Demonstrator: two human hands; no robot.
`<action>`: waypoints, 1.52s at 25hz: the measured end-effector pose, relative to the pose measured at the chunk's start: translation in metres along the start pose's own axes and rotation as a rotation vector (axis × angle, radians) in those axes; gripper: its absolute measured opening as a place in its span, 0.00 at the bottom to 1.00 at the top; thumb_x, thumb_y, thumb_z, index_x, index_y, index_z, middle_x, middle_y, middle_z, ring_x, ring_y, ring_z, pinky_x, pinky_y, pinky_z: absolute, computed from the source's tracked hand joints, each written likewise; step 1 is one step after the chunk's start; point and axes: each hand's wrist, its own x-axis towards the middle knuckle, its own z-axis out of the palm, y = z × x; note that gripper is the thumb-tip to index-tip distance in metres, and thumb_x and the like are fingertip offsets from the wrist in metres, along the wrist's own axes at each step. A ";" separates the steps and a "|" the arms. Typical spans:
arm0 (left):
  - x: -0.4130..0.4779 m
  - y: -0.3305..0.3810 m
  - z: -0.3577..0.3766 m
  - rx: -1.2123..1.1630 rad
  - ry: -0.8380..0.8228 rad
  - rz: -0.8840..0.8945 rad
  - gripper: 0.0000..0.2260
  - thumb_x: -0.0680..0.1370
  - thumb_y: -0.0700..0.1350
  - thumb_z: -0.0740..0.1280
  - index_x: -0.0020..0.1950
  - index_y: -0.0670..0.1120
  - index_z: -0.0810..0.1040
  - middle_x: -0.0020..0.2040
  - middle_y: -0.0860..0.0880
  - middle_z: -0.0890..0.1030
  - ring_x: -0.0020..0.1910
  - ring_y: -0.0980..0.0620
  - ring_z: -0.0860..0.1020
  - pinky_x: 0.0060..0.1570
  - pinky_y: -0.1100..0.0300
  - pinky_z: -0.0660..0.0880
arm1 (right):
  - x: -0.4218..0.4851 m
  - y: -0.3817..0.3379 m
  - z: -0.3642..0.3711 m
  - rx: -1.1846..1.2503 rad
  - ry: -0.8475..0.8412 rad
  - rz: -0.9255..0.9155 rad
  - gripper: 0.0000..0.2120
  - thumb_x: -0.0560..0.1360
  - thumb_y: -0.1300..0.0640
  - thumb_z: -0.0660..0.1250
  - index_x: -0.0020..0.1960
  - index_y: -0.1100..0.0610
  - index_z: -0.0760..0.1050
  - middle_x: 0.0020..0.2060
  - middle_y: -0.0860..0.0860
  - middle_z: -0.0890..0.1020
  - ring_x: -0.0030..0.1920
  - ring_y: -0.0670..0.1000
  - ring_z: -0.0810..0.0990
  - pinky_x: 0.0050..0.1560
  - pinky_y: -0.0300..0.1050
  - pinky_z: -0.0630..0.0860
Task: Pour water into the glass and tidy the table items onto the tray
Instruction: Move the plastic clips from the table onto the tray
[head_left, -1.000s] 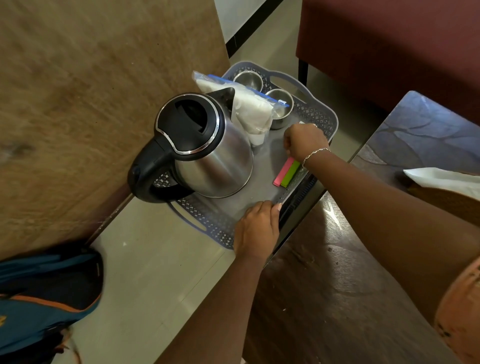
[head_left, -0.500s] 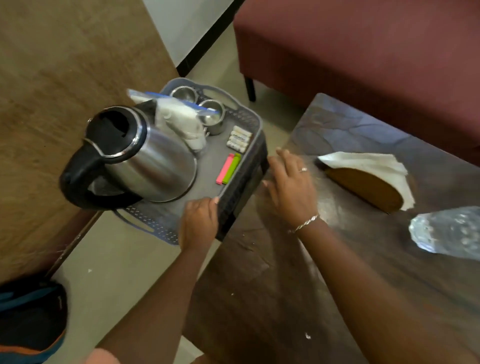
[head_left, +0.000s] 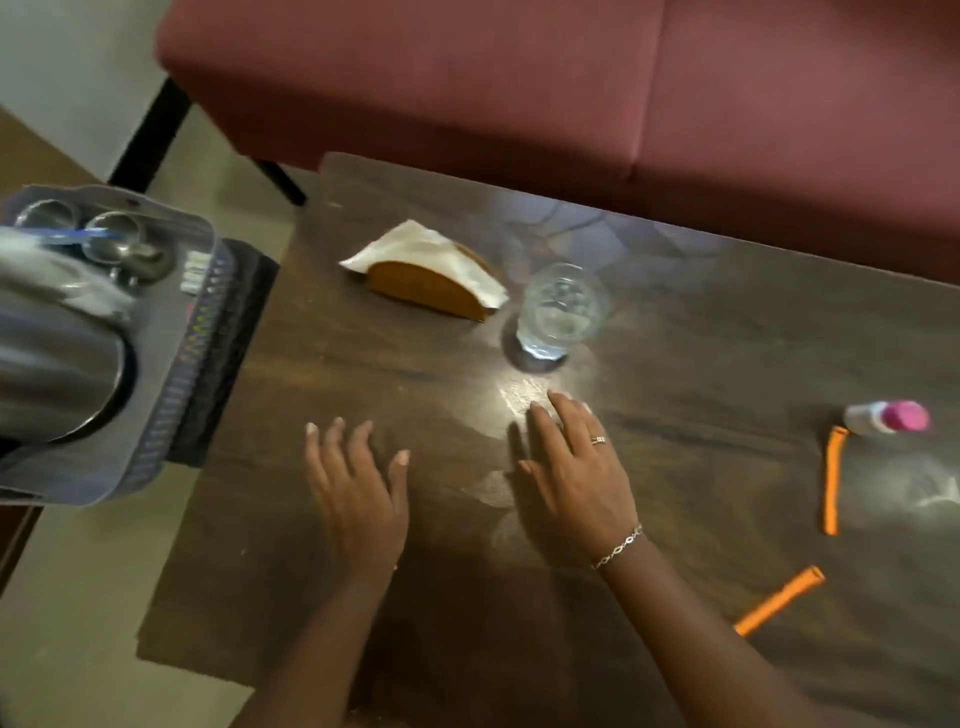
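1. Head view: left hand (head_left: 358, 493) and right hand (head_left: 571, 467) lay flat on the table (head_left: 675, 338), fingers spread, holding nothing.
2. Glass (head_left: 558, 312) stood mid-table, beyond the right hand.
3. Tray (head_left: 176, 364) with kettle (head_left: 52, 374) sat beside the left edge.

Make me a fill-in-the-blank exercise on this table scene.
The glass stands beside the ____ holder. The small bottle lying on the table has a ____ cap. ____ orange sticks lie near that bottle. The left hand and the right hand hold ____.
Missing: napkin; pink; two; nothing.
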 end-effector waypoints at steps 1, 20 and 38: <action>-0.019 0.027 0.013 -0.020 -0.054 0.063 0.25 0.77 0.54 0.54 0.59 0.34 0.74 0.62 0.31 0.73 0.67 0.30 0.64 0.63 0.37 0.66 | -0.019 0.021 -0.008 -0.009 -0.002 0.050 0.26 0.67 0.55 0.73 0.62 0.64 0.72 0.62 0.64 0.74 0.62 0.63 0.74 0.64 0.59 0.67; -0.180 0.265 0.123 0.213 -0.610 0.779 0.15 0.74 0.57 0.66 0.50 0.45 0.76 0.48 0.48 0.78 0.49 0.47 0.77 0.49 0.53 0.73 | -0.159 0.265 -0.053 0.363 0.209 0.937 0.06 0.71 0.63 0.67 0.48 0.61 0.78 0.48 0.57 0.81 0.50 0.59 0.77 0.49 0.46 0.68; -0.169 0.265 0.128 0.040 -0.734 0.448 0.08 0.77 0.49 0.63 0.49 0.45 0.75 0.48 0.47 0.79 0.46 0.48 0.78 0.39 0.58 0.67 | -0.115 0.259 -0.049 0.402 0.087 1.083 0.03 0.69 0.59 0.70 0.38 0.58 0.77 0.39 0.56 0.83 0.45 0.57 0.79 0.41 0.43 0.69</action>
